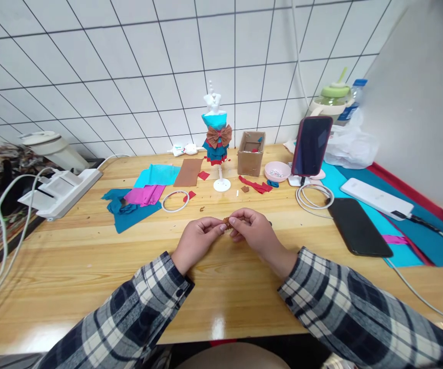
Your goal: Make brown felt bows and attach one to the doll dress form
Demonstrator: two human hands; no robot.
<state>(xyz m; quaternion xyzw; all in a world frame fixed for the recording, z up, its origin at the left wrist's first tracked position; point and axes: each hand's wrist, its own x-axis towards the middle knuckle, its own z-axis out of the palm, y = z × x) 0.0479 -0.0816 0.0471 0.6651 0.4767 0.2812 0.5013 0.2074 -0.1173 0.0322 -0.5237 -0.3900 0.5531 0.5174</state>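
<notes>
Between the fingertips of both hands is a small piece of brown crepe paper (pixel 227 223), mostly covered by the fingers. My left hand (pixel 200 240) pinches its left side. My right hand (pixel 257 233) grips the other side, thumb and fingers closed. Behind the hands stands a white mini dress form (pixel 222 185) in a turquoise and teal paper dress (pixel 216 152) with red edging. A brown bow (pixel 218 136) sits at its waist. A small brown scrap (pixel 202 209) lies on the wooden table (pixel 129 287) just beyond my left hand.
Left of the form lie turquoise, magenta, teal and brown paper sheets (pixel 188 172) and a white ring (pixel 175 201). To its right are a cardboard box (pixel 250 159), a pink bowl (pixel 277 171), red strips (pixel 255 185), an upright phone (pixel 312 146), a flat black phone (pixel 359 228) and a power bank (pixel 377 198).
</notes>
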